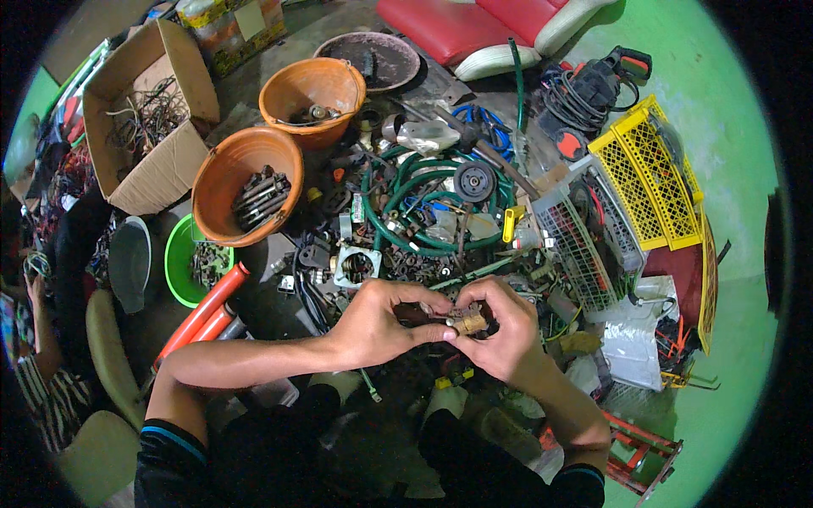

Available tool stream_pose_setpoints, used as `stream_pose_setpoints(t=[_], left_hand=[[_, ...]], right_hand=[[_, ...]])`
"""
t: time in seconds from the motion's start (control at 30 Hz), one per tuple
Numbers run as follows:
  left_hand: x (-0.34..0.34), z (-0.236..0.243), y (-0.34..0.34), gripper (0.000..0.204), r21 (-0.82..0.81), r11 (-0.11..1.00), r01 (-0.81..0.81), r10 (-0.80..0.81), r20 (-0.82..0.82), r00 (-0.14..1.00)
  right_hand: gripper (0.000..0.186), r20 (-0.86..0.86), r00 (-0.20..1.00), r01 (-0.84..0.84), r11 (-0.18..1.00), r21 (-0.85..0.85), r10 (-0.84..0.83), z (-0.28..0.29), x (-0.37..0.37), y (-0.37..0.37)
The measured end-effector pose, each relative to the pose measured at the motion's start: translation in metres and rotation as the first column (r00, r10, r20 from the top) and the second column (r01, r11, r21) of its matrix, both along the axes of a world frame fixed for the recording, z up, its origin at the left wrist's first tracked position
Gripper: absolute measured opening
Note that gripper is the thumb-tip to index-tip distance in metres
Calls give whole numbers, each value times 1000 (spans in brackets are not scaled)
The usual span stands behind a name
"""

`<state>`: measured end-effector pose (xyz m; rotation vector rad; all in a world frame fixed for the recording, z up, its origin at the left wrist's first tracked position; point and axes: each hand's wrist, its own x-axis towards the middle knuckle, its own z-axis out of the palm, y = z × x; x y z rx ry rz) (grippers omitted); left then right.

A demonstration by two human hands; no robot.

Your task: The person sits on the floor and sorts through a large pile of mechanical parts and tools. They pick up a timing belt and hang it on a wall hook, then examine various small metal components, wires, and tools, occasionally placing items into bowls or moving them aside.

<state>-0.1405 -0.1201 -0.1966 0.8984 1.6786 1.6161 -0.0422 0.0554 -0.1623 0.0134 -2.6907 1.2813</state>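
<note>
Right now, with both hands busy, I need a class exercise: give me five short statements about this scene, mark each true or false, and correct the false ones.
1. The right hand holds a small tan part. True.
2. The left hand is inside the green tub. False: it is close beside the right hand, well away from the tub.
3. The cardboard box contains tangled wires. True.
4. The seat at the top is blue. False: it is red with white parts.
5. The yellow crate is on the right side of the picture. True.
</note>
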Motion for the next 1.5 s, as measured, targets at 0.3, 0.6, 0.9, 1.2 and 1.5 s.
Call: stream_pose_setpoints(t=[0.3,0.6,0.9,1.2,1.5], left_hand=[[-5,-1,-9,15,-5,999,-49,50,90,995],[-7,-11,-10,13,-37,985,-170,171,9,985],[-10,-1,-1,28,43,999,-12,22,-239,971],[-7,-2,-3,22,64,998,-4,-7,161,987],[-8,-8,-4,20,3,999,-43,43,2,999]], right_hand=[[45,15,1000,-11,985,-172,14,-9,4,6],[53,-28,999,12,965,-261,-20,-15,5,6],[44,-112,993,-36,999,23,38,-6,2,4],[41,-39,999,-22,986,-167,16,-1,1,1],[24,30,998,-53,961,-271,64,-7,-3,2]])
